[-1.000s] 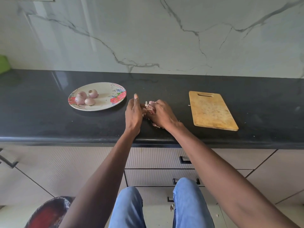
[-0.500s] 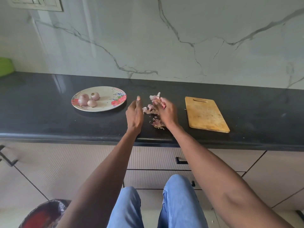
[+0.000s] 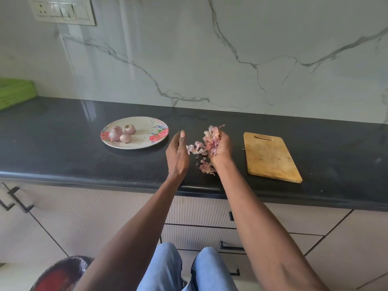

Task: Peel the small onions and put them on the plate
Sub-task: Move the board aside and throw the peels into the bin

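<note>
Three peeled small onions (image 3: 122,132) lie together on the left half of a white flowered plate (image 3: 144,141) on the black counter. To the right of the plate, my right hand (image 3: 220,149) is cupped palm up and lifted slightly, holding a heap of pink onion skins (image 3: 212,136). More loose skins (image 3: 196,148) lie on the counter between my hands, and a small clump (image 3: 206,168) sits below my right wrist. My left hand (image 3: 178,154) stands on edge beside the loose skins, fingers straight and together, holding nothing.
A wooden cutting board (image 3: 270,157) lies right of my right hand. A green basket (image 3: 14,93) stands at the far left of the counter (image 3: 63,152). A bin with a dark liner (image 3: 60,274) sits on the floor at lower left. Drawers run under the counter edge.
My right hand has scooped up skins and turned palm up, lifting off the counter. My left hand has drawn slightly away from it. The camera has tilted up.
</note>
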### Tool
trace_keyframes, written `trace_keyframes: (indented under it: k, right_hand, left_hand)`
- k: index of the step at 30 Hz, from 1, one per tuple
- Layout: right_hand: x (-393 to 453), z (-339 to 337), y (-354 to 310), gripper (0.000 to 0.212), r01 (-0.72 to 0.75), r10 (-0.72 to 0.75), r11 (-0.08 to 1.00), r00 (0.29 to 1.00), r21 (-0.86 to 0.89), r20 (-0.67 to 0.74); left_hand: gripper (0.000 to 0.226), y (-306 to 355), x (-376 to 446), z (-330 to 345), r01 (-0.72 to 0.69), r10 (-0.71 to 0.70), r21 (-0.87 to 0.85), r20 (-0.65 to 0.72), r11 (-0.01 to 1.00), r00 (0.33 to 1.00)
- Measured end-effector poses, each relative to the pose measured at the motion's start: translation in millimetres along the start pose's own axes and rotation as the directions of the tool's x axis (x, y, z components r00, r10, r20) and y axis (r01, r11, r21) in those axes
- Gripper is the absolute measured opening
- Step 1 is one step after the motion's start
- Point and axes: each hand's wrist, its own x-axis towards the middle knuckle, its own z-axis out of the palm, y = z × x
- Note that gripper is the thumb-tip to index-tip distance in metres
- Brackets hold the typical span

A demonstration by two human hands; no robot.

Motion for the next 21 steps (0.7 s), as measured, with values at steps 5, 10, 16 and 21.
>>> trace_keyframes:
  k: [5, 10, 16, 21]
  right_hand:
    - [-8, 4, 13, 0.022, -0.008, 0.008, 1.0, 1.0, 0.006, 0.009]
    - [-30, 31, 31, 0.022, -0.109, 0.094, 0.992, 0.976, 0.07, 0.197]
    - [-70, 81, 72, 0.012, 0.003, -0.004, 1.0, 0.953, 0.003, 0.303]
    - [-126, 121, 134, 0.012, -0.006, 0.07, 0.992, 0.862, -0.129, 0.502]
  left_hand:
    - [0.054, -3, 4, 0, 0.026, -0.026, -0.144, 0.006, 0.989, 1.0]
    - [0.051, 26, -3, 4, 0.248, -0.293, -0.625, 0.032, 0.74, 0.956]
    - [0.035, 47, -10, -47, 0.212, -0.361, -0.847, 0.025, 0.488, 0.932]
    - [0.017, 28, -39, -128, -0.065, -0.283, -0.773, -0.308, 0.631, 0.908]
